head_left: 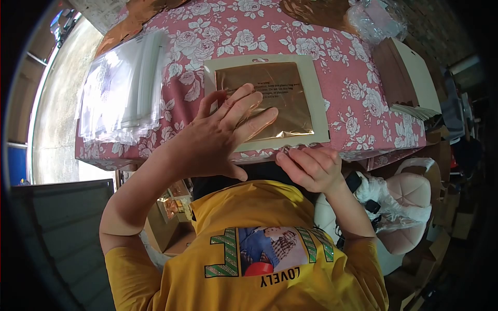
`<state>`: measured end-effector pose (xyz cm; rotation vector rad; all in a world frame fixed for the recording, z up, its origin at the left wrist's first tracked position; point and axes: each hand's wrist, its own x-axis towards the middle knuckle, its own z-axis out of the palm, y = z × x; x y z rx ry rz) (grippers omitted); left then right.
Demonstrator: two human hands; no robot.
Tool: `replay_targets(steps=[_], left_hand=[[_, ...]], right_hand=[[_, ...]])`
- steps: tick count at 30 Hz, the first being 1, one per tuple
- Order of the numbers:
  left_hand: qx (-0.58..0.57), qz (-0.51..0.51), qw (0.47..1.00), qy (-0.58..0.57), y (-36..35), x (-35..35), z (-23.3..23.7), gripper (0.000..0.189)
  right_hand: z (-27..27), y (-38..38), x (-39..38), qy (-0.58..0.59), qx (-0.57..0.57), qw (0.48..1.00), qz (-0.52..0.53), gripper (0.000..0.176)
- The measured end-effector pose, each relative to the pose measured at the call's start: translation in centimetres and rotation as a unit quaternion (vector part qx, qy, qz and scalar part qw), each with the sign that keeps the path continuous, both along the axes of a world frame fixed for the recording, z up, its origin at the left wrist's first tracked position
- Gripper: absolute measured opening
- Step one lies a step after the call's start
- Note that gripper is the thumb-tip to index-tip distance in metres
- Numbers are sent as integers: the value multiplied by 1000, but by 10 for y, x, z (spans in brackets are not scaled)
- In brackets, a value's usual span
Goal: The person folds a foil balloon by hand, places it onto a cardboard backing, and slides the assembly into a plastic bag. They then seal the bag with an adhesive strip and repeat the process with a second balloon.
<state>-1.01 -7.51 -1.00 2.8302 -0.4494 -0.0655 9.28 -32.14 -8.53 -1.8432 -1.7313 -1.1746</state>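
Note:
A flat gold-coloured packet with printed text (288,114) lies on a cream card (319,103) with a hang slot at its far edge. My left hand (220,127) is over the packet's left part, fingers spread and thumb pointing towards me; the fingertips appear to rest on the packet. At the table's near edge, just below the card, my right hand (314,168) is closed, thumb and index finger pinched together. A tiny bit of something seems to show at its fingertips, too small to name.
A pink flowered tablecloth (347,78) covers the table. Clear plastic sleeves (122,88) are piled at the left. A stack of cream cards (415,78) stands at the right, with crumpled clear plastic (376,20) behind it. A plastic-wrapped padded seat (407,202) is at my right.

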Motion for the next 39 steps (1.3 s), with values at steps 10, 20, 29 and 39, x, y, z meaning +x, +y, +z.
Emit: replay_targets(steps=[10, 20, 29, 39], left_hand=[[11, 3, 1000, -2, 0, 3, 5, 118], [7, 17, 999, -41, 0, 5, -1, 115], [-3, 19, 999, -43, 0, 4, -2, 114], [-7, 18, 999, -44, 0, 4, -2, 115]], right_hand=[[17, 8, -6, 107, -30, 994, -4, 31], [13, 7, -7, 142, -30, 989, 4, 32], [10, 8, -7, 168, -11, 985, 31, 22], [19, 9, -19, 220, -40, 975, -14, 28]])
